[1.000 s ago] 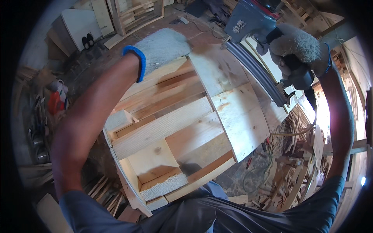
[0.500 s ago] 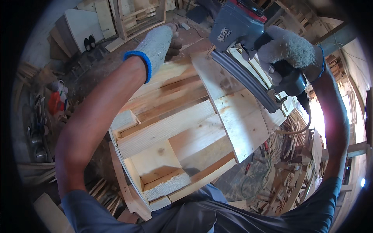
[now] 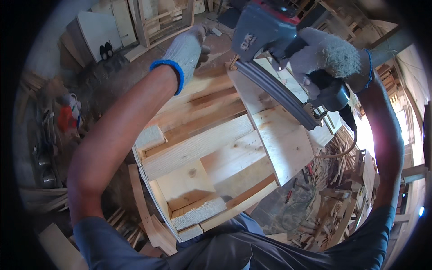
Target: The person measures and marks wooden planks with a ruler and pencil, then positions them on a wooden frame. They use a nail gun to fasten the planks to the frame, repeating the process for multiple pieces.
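Note:
A wooden frame [image 3: 204,138] of several pale boards and blocks lies slanted in front of my body. A wide flat board [image 3: 281,148] covers its right part. My right hand [image 3: 330,56], in a knitted glove, wraps round the handle of a dark grey nail gun [image 3: 265,33]. The long nail magazine slants down to the right above the flat board; the nose is near that board's far left corner. My left hand [image 3: 186,47], gloved with a blue cuff, is at the frame's far side. Its fingers are curled, and what they hold, if anything, is hidden.
An air hose [image 3: 346,153] loops from the nail gun's handle. Wood offcuts [image 3: 333,211] are heaped on the floor at right. Panels [image 3: 96,33], dark shoes [image 3: 106,51] and a standing wooden frame [image 3: 166,22] are at the far left. A red object [image 3: 67,118] lies farther left.
The nail gun in my right hand has shifted slightly left, its nose closer to the flat board's far corner. My left hand and the wooden frame appear a little farther right in view.

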`<state>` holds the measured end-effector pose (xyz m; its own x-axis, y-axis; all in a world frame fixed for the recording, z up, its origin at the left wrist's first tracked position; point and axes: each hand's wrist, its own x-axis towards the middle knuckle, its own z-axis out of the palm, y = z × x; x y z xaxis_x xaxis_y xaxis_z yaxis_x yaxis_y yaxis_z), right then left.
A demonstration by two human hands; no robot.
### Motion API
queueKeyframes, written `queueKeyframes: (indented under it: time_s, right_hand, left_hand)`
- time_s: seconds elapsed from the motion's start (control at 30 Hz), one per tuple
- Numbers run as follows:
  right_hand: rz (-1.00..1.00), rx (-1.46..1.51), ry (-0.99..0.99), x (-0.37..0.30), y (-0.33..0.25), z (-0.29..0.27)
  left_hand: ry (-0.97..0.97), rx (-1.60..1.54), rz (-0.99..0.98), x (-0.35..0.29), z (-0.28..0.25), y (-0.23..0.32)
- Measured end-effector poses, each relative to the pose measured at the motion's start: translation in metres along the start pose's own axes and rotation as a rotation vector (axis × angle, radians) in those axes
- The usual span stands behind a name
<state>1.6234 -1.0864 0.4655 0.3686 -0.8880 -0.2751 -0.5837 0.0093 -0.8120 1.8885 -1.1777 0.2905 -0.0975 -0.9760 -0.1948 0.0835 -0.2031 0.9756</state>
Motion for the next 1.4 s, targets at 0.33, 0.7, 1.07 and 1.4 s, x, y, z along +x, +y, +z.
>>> queueKeyframes:
  time_s: [0.33,0.7,1.07,1.4]
  right_hand:
    - [-0.067,-0.035,0.241,-0.164,0.049,-0.001]
    - [0.398,0.515,0.557,-0.331,0.289,0.13]
    - [0.84,0.878,0.534,-0.339,0.407,0.257]
    - [0.988,0.886,0.686,-0.369,0.429,0.332]
  left_hand:
    - [-0.364,0.089,0.041,-0.009,-0.017,0.01]
    - [-0.289,0.4,-0.078,-0.004,-0.018,0.02]
    - [-0.25,0.978,0.362,0.078,0.136,0.038]
    - [-0.421,0.327,0.149,0.11,0.15,0.026]
